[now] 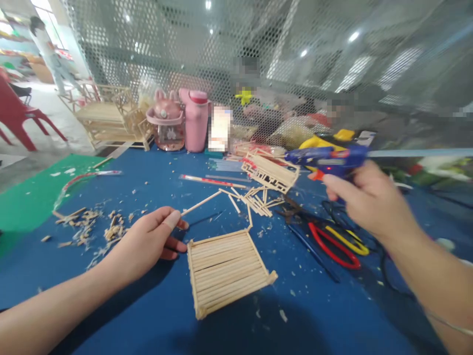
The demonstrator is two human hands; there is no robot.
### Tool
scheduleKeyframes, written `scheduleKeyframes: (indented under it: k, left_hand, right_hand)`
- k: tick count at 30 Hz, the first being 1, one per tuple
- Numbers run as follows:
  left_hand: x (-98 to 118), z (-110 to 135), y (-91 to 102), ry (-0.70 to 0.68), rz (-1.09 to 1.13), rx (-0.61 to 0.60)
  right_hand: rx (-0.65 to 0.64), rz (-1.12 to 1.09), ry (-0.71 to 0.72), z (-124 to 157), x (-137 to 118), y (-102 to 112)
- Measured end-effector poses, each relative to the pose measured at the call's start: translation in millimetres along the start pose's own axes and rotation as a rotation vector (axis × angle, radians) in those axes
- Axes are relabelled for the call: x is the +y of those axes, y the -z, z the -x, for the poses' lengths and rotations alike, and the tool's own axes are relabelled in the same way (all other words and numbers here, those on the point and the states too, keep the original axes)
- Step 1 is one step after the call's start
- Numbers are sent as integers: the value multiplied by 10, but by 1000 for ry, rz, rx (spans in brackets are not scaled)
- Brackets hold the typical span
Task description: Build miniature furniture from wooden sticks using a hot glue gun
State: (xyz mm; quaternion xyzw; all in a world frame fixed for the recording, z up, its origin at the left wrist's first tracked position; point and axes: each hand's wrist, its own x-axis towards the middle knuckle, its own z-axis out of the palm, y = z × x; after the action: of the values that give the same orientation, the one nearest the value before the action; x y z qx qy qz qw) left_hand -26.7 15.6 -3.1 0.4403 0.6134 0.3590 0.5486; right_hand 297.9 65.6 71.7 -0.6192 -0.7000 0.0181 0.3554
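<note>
One stick (200, 203) jutted from the pinching left hand (157, 231); the right hand (364, 199) gripped a glue gun (332, 160); mesh (177, 44) backed the surface's (158, 187) far edge.

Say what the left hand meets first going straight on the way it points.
Likely the loose wooden sticks: the left hand points roughly along the held wooden stick, away and rightward toward that pile's left edge. Depth is unclear, so it might pass above them.

Head view, facing forward and down over tabletop (303, 305), seemingly close.
</note>
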Motion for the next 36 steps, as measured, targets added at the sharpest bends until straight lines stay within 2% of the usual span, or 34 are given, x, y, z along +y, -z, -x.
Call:
scheduleKeyframes:
  k: [1,3,6,10,14,16,18,20,21,22,23,24,26,28,33,36]
  left_hand:
    - [7,-4,-9,-13,34,0]
    - [18,-13,-22,-33,75,-6]
    - [0,-30,-16,-54,2,-8]
    - [-73,-55,37,-216,-272,55]
    - [-108,-26,77,-539,-529,149]
    - [-101,18,77,-711,-606,166]
    - [-87,74,65,-862,-660,176]
    - [-73,134,44,-983,-710,195]
    - [-69,161,33,-1029,-733,200]
    - [-66,185,21,-1065,-753,201]
    - [-66,205,10,-1092,-772,202]
    - [-68,221,1,-1107,-791,202]
    - [-79,240,-15,-1126,-822,205]
    - [-92,244,-29,-1145,-837,204]
    - [-115,223,-64,-1147,-817,171]
    - [-120,203,-54,-1089,-852,167]
  right_hand:
    - [24,172,46,-123,70,-8]
    - [-75,467,80,-348,206,-72]
    - [-79,629,96,-596,362,-267]
    - [-156,664,185,-752,424,-554]
    - [-204,672,234,-792,390,-611]
    - [-178,679,224,-730,317,-529]
    - [-51,663,223,-561,174,-416]
    - [250,542,331,-283,-33,-313]
    - [303,434,447,-120,-145,-275]
    - [283,322,597,44,-251,-249]
    - [188,240,747,199,-343,-238]
    - [38,176,892,333,-414,-241]
    - [-117,97,965,522,-481,-288]
    - [-156,59,965,606,-462,-366]
    - [-62,-21,873,605,-347,-547]
    - [-46,-36,849,584,-336,-621]
